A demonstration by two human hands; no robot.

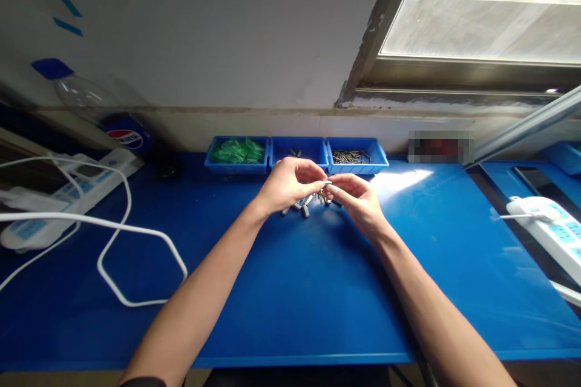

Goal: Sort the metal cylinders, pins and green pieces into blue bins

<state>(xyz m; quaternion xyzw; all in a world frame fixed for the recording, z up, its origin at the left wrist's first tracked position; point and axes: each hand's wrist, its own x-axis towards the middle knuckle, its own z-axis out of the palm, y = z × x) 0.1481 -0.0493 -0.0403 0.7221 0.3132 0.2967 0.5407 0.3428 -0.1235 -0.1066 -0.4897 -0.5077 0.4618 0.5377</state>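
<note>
- Left hand (290, 183) and right hand (356, 196) meet fingertip to fingertip, pinching a small metal part (327, 184) above loose grey pieces (303, 205) on the blue surface (295, 290).
- Far side: left bin (236, 152) holds green pieces, middle bin (298, 150) a few grey ones, right bin (356, 156) thin metal pins.

Three blue bins (297, 164) lined the back of the blue worktop (290, 302), one holding green pieces (236, 150). White power strips (63, 190) and a looping cable (113, 236) lay left, beside a plastic bottle (97, 103).
</note>
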